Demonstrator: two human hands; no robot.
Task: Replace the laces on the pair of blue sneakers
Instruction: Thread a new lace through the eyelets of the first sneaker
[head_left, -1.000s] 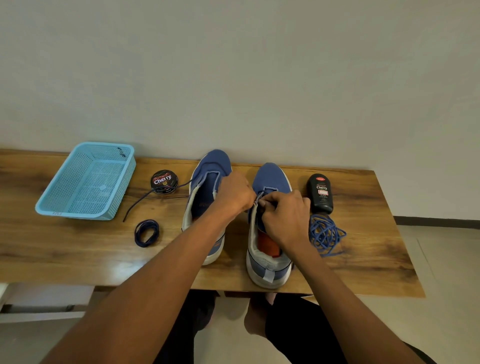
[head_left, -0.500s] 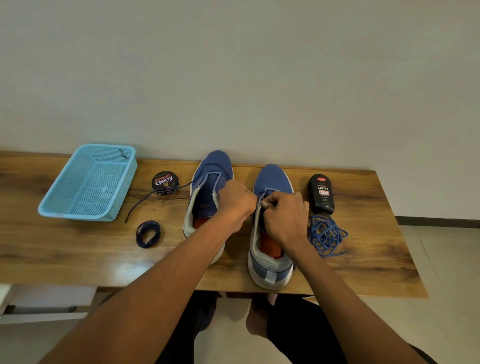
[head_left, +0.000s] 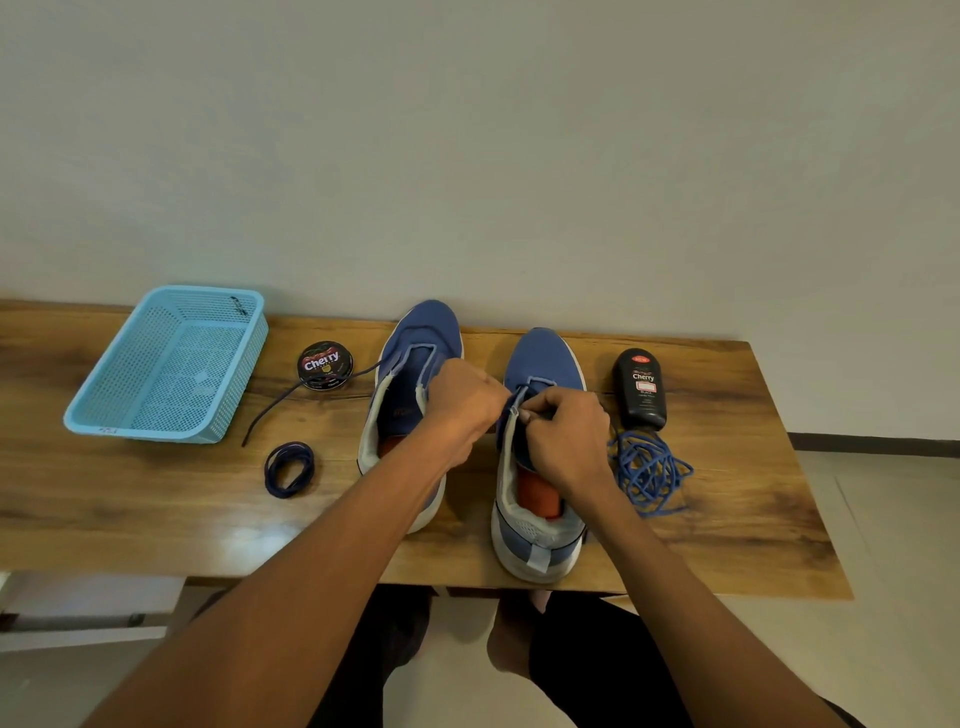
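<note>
Two blue sneakers stand side by side on the wooden table (head_left: 156, 519), toes toward the wall, both without laces across the tongue. My left hand (head_left: 460, 402) is curled in a fist between the left sneaker (head_left: 410, 338) and the right sneaker (head_left: 543, 358). It grips a dark lace (head_left: 275, 410) that trails left over the left sneaker to the table. My right hand (head_left: 566, 441) pinches the right sneaker's eyelet flap near the toe. A coiled dark lace (head_left: 289, 469) lies left of the shoes. A loose pile of blue lace (head_left: 649, 470) lies to their right.
A light blue plastic basket (head_left: 104, 410) sits at the table's back left. A round shoe polish tin (head_left: 325, 365) lies beside the left sneaker, and a black polish bottle (head_left: 640, 387) lies beside the right one. The wall runs directly behind the table.
Both hands stay at the right sneaker's front eyelets with only small finger movements. The view has shifted slightly.
</note>
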